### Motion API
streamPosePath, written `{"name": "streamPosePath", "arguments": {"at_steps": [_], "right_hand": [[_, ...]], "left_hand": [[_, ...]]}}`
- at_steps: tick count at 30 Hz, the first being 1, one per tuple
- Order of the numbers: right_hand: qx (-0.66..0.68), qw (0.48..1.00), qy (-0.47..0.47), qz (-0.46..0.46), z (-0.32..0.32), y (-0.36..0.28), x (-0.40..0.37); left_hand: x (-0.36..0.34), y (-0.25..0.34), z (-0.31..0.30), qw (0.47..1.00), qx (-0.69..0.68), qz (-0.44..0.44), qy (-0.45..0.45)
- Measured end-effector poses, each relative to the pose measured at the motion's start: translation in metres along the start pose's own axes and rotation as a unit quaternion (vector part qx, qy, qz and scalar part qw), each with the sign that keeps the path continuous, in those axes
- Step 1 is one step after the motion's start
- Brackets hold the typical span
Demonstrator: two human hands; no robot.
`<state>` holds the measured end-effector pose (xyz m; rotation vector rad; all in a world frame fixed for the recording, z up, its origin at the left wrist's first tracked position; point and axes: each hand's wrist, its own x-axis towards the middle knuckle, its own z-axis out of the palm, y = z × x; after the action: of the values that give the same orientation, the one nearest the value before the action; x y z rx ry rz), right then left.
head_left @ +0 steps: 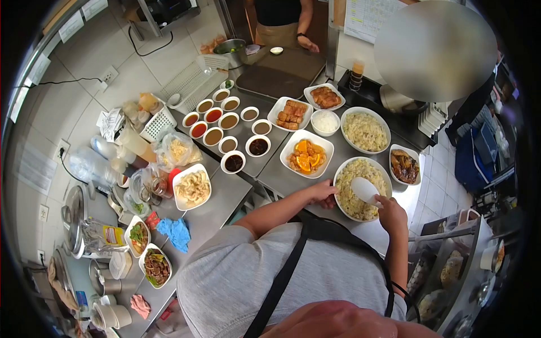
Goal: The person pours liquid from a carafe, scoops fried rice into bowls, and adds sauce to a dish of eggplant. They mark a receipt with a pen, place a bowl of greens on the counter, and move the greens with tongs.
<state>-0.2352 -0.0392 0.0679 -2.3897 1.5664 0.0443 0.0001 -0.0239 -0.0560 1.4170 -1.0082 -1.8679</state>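
Note:
My right hand [392, 214] is closed round the handle of a white rice paddle [365, 190]. Its broad blade rests on the fried rice [356, 207] heaped in the nearer round white bowl [389, 181]. At that bowl's left rim is my left hand [323, 194], fingers curled in against the edge. Just behind stands a second bowl of fried rice [366, 130]. To the right is a white dish of dark glazed meat [404, 166]. A square dish of orange slices in sauce [306, 158] sits to the left of the bowls.
Small sauce cups [214, 136] crowd the left counter beside a dish of pale fried food [192, 187]. Behind are sliced meat [293, 115], fried meat [325, 97], and white rice [325, 121]. A person [280, 22] stands beyond the dark tray [280, 72]; a shelf unit [456, 265] stands right.

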Motion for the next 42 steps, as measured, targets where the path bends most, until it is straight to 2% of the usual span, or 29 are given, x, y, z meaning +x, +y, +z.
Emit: {"name": "streamPosePath", "arguments": {"at_steps": [6,9,11,14,17,21,23,29,32,35,40,42], "right_hand": [[-0.050,0.997,0.050,-0.020,-0.026,-0.010,-0.016],[-0.086,0.996,0.003,0.012,-0.012,0.005,-0.011],[-0.062,0.998,0.011,0.012,-0.001,0.018,-0.008],[-0.062,0.998,0.017,0.011,-0.016,0.019,-0.015],[-0.024,0.996,0.061,0.066,-0.037,0.014,-0.017],[-0.050,0.998,-0.001,0.042,-0.014,0.027,-0.004],[-0.052,0.996,-0.023,0.064,-0.026,0.022,-0.007],[-0.012,0.997,0.021,0.075,-0.034,0.025,0.009],[-0.011,0.998,0.014,0.056,-0.016,0.035,0.016],[-0.031,0.997,-0.040,0.061,-0.021,0.031,0.008],[-0.033,0.997,-0.016,0.065,-0.049,0.024,0.017],[-0.024,0.999,-0.029,0.038,-0.032,0.030,0.033]], "left_hand": [[0.000,0.000,0.000,1.000,-0.009,-0.010,-0.002],[0.006,-0.005,-0.003,1.000,-0.013,-0.006,-0.002],[0.004,-0.002,-0.002,1.000,-0.013,0.011,-0.012],[0.003,-0.001,0.001,0.999,-0.023,-0.035,0.007],[0.003,-0.001,0.001,0.999,-0.031,-0.031,-0.001],[0.008,-0.006,-0.004,0.999,-0.039,-0.027,-0.004],[0.011,-0.010,-0.006,0.998,-0.053,-0.018,-0.022],[0.006,-0.004,-0.003,0.998,-0.049,-0.024,-0.016],[0.004,-0.004,-0.002,0.998,-0.055,-0.023,-0.007],[0.003,-0.002,-0.002,0.998,-0.055,-0.021,-0.008],[0.003,-0.002,-0.002,0.998,-0.058,-0.024,0.001],[0.004,-0.002,0.001,0.998,-0.064,-0.027,0.010]]}}
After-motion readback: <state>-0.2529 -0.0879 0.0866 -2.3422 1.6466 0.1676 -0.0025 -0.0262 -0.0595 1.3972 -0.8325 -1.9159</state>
